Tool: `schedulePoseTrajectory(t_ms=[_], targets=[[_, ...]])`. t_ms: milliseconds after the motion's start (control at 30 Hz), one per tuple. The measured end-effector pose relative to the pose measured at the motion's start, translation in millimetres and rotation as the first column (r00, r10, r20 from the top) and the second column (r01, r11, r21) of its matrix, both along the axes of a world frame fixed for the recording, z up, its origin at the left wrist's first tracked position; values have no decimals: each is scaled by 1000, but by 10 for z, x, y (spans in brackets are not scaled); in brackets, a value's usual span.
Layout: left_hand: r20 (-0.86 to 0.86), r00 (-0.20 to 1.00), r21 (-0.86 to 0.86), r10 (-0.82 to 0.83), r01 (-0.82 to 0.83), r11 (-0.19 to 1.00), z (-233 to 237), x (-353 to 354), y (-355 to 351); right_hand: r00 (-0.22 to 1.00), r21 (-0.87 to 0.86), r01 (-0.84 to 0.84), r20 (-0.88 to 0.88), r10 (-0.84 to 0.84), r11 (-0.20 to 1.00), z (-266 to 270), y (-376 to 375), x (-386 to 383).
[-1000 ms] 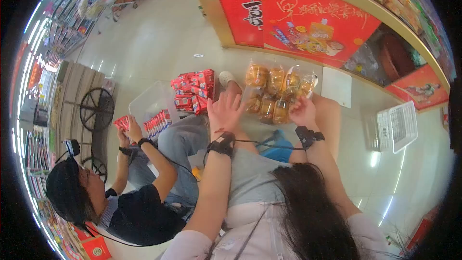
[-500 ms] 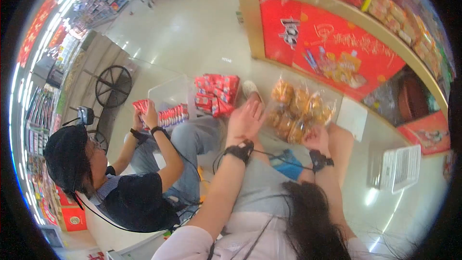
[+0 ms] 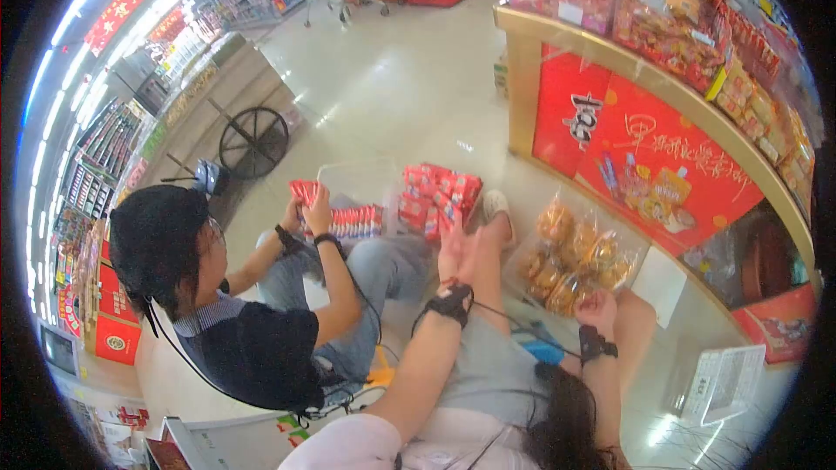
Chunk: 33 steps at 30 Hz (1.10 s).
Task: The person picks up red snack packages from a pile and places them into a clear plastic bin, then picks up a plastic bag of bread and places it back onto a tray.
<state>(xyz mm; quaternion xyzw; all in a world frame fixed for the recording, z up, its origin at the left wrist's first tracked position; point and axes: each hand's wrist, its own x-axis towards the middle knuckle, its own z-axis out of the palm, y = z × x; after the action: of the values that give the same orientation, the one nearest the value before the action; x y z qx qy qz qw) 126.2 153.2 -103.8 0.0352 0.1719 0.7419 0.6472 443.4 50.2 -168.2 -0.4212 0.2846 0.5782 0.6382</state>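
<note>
My left hand [image 3: 459, 252] is raised over my lap with its fingers stretched out and nothing in it. Just beyond its fingertips lies a pile of red packets [image 3: 440, 196]. My right hand [image 3: 596, 308] rests by my thigh, fingers curled in, with nothing visible in them. Close beside it is a clear tray of round, golden-brown baked goods in clear wrapping [image 3: 570, 257]. Both of my wrists wear black straps with cables. To my left, a seated person's hands [image 3: 312, 211] hold several red packets [image 3: 304, 191].
Beside that person, a clear bin [image 3: 357, 176] stands near a row of upright red-and-white packets [image 3: 350, 222]. A display counter [image 3: 522, 87] with a red front stands ahead on the right. A white basket [image 3: 727, 386] is at the right. A wooden cart with a wheel [image 3: 253, 141] stands at the left.
The view has tilted up and left, so the surroundings sit lower and farther right. My left hand has drawn back slightly from the red packet pile. The right hand stays near the baked goods.
</note>
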Motion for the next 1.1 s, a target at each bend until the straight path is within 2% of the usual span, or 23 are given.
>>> schedulePoseTrajectory(t_ms=[33, 167, 300, 333, 433, 533, 633, 667, 767, 867, 967, 1067, 1100], targets=[[190, 974, -40, -120, 129, 991, 298, 25, -70, 1000, 10, 15, 3, -15, 1000, 2, 8, 3], [154, 988, -88, -33, 47, 995, -110, -36, 58, 998, -101, 62, -4, -63, 993, 179, 22, -57], [61, 998, -71, -23, 27, 997, 23, -36, 10, 998, -51, 51, 41, -49, 997, 298, 25, -114], [180, 978, -98, -102, 121, 988, 62, -68, -27, 999, -18, 26, 46, -25, 1000, 179, 15, -90], [251, 968, -182, -9, 57, 982, 71, -89, -14, 1000, -18, 8, 24, -8, 1000, 91, 21, -71], [304, 952, -102, 40, -10, 995, -246, -143, 128, 1000, -38, -4, -7, 4, 999, 161, 43, -107], [14, 997, -132, 74, -72, 989, -462, -120, 160, 1000, -76, -14, 3, 15, 997, 239, 26, -121], [108, 994, -181, 31, -11, 983, -509, -133, 164, 1000, -89, -15, 13, 17, 996, 268, 29, -128], [130, 990, -208, -54, 81, 975, -948, -190, 262, 999, -19, -25, 20, 26, 999, 36, -11, -25], [76, 997, -225, -29, 45, 973, -438, -40, 143, 1000, -63, -28, -3, 28, 998, 73, 10, -27], [364, 922, -121, -132, 187, 975, -223, -97, 63, 999, -67, -48, 10, 49, 997, 86, 17, -57], [198, 979, -182, -50, 87, 979, 68, -32, 8, 999, -91, -34, 24, 36, 995, 108, 18, -83], [288, 950, -22, -120, 132, 991, -10, -46, 14, 998, -84, -43, 33, 46, 996, 111, 11, -85]])
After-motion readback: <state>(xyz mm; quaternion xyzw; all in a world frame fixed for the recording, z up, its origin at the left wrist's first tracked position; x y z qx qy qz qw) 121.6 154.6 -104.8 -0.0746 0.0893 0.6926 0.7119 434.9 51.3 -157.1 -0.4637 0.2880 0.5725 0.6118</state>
